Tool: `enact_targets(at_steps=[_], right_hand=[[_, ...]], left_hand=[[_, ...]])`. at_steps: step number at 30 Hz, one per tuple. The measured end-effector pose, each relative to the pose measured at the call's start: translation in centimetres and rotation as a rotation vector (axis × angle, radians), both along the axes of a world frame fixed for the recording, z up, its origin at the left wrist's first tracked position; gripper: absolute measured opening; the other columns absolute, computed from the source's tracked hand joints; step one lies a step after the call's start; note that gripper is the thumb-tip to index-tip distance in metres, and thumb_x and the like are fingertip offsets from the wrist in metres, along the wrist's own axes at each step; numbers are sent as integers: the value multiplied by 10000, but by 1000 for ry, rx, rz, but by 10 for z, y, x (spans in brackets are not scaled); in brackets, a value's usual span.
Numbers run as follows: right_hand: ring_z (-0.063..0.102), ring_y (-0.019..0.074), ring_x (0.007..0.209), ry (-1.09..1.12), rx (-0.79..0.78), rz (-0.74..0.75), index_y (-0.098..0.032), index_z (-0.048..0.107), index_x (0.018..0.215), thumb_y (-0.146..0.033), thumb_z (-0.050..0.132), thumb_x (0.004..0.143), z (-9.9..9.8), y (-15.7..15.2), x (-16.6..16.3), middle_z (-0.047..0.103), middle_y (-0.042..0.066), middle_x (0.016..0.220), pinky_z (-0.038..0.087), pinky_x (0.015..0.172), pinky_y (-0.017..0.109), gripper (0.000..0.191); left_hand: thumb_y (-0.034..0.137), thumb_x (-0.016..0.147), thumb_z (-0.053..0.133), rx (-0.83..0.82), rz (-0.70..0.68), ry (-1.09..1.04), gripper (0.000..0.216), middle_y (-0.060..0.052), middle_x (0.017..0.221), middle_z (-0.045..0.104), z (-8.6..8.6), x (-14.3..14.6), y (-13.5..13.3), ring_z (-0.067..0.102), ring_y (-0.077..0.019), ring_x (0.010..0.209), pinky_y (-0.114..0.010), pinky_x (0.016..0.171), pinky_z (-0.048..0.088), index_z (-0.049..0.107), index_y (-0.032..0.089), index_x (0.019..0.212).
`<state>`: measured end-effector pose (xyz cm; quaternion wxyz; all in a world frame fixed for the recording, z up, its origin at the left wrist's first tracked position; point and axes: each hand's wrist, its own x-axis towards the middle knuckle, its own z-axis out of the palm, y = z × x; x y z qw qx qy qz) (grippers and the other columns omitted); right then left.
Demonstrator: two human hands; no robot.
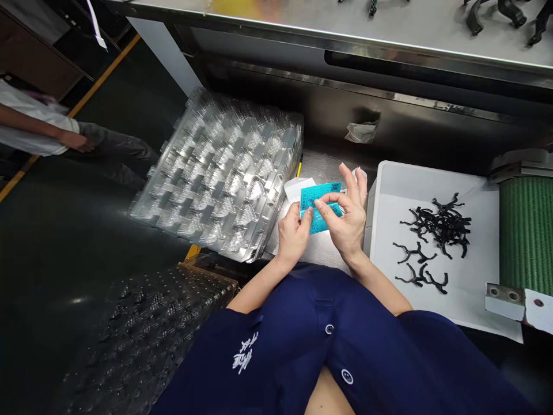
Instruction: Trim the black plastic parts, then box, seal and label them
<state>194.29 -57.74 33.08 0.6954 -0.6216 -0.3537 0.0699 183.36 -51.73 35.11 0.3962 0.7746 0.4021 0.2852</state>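
Note:
Two blue printed labels (322, 189), with small QR codes on them, are held up in front of me over the metal bench. My left hand (294, 233) pinches them at their left edge between thumb and fingers. My right hand (348, 216) has its thumb and index finger closed on the labels near the middle, with the other fingers raised. The two hands almost touch. White paper (298, 188) lies just behind the labels. A yellow pen-like stick (299, 167) is beside the clear plastic trays (216, 178) on the left.
A white bin (393, 230) with several black branched plastic parts (443, 225) stands on the right, next to a green conveyor belt (525, 230). A steel ledge (302, 43) runs across the back. A person (38, 124) walks at far left.

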Motion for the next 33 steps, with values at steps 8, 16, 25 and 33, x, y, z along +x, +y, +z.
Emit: enact_targets(at_steps=[8,16,25,33], right_hand=[[284,326,1557,-7,-38,-16,-255,686,776,-318,712,894,-12,9,-5,532,20,1542,264,1262,663,136],[281,326,1557,46,-22,-32,-248,679,767,-293,722,876,-9,9,-6,525,43,1548,250,1268,662,126],[290,332,1548,36,-39,-40,-245,666,762,-313,725,872,-15,15,-7,528,41,1542,261,1248,691,142],[349,316,1505,28,-54,-65,-251,664,765,-316,711,871,-16,17,-9,545,42,1524,246,1263,644,133]], left_hand=[[484,972,579,-33,-5,-44,314,55,576,394,-7,2,-3,375,-118,510,-287,549,266,526,219,812],[485,972,578,-77,16,-66,342,48,591,408,-8,5,-1,389,-121,532,-282,542,270,497,217,775],[487,979,577,-60,23,-62,342,40,620,457,-8,4,-1,423,-126,542,-280,563,297,497,223,778],[436,998,553,35,-12,-43,296,38,615,464,-7,3,-2,434,-134,538,-284,587,309,500,227,795]])
